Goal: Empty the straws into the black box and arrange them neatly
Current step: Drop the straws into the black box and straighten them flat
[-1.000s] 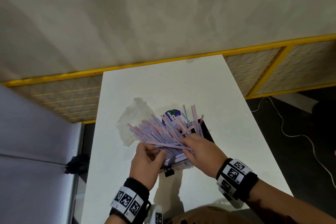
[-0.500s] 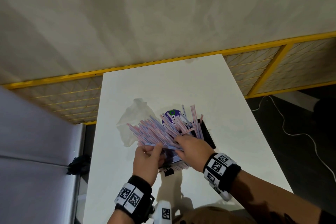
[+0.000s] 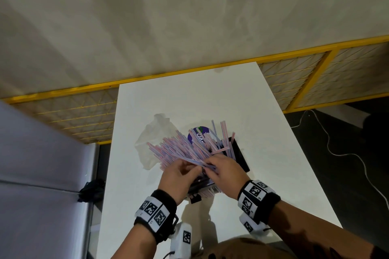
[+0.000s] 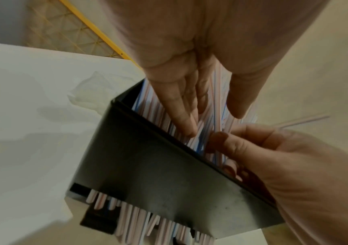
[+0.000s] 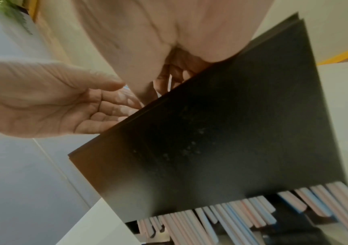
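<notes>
A fan of pink, blue and white straws (image 3: 181, 149) stands in the black box (image 3: 242, 157) on the white table, leaning left and away from me. My left hand (image 3: 189, 169) reaches in from the near side with straight fingers (image 4: 181, 116) lying against the straws (image 4: 219, 106) and the thumb beside them. My right hand (image 3: 210, 164) pinches a few straws at the box rim with curled fingers (image 4: 231, 142). In the wrist views the box wall (image 4: 168, 174) (image 5: 221, 132) fills the middle, and straw ends (image 4: 131, 220) (image 5: 231, 215) poke out below it.
A crumpled clear plastic bag (image 3: 153, 132) lies on the table (image 3: 189, 101) left of the box, with a purple label (image 3: 200, 134) behind the straws. A yellow-framed mesh fence (image 3: 315, 78) runs past the far edge. A white cable (image 3: 336, 153) trails on the dark floor at right.
Both hands have shifted a little forward and closer together at the near side of the straws. The right hand slid left toward the left hand. The fan of straws looks much the same.
</notes>
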Tool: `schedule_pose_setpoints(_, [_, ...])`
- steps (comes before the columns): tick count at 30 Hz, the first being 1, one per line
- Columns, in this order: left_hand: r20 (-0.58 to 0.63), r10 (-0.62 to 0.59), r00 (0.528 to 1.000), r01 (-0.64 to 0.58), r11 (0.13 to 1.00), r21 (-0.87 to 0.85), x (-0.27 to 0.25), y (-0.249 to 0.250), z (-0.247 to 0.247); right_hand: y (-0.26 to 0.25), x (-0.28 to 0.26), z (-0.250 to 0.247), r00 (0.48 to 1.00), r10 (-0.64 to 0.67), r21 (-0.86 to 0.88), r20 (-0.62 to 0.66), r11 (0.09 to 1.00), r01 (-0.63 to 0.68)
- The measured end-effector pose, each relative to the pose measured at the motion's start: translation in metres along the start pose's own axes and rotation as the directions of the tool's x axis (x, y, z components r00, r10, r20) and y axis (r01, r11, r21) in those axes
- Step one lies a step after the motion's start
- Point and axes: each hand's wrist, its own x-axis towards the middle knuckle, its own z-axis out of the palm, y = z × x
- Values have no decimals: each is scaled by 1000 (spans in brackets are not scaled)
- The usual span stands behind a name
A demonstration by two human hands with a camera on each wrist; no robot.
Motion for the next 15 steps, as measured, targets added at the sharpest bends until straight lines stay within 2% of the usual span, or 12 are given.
schedule_pose_setpoints(2, [-26,21,999,-19,996,91,4,0,5,-1,0,1,1000,15,45,-17,999,-15])
schedule_pose_setpoints(6, [-70,81,994,-69,985,158,8,2,11,0,0,0,999,36,53,-16,998,-35])
schedule_pose_setpoints(10, [-51,148,988,-145,987,64,5,7,13,2,-6,0,998,58,102,-40,993,-54])
schedule_pose_setpoints(13, [-53,170,984,-165,983,80,5,8,12,4,-8,2,997,41,92,-61,995,-35])
schedule_pose_setpoints(15, [-42,168,985,-167,986,27,5,8,13,6,-7,3,998,30,90,-60,996,-24])
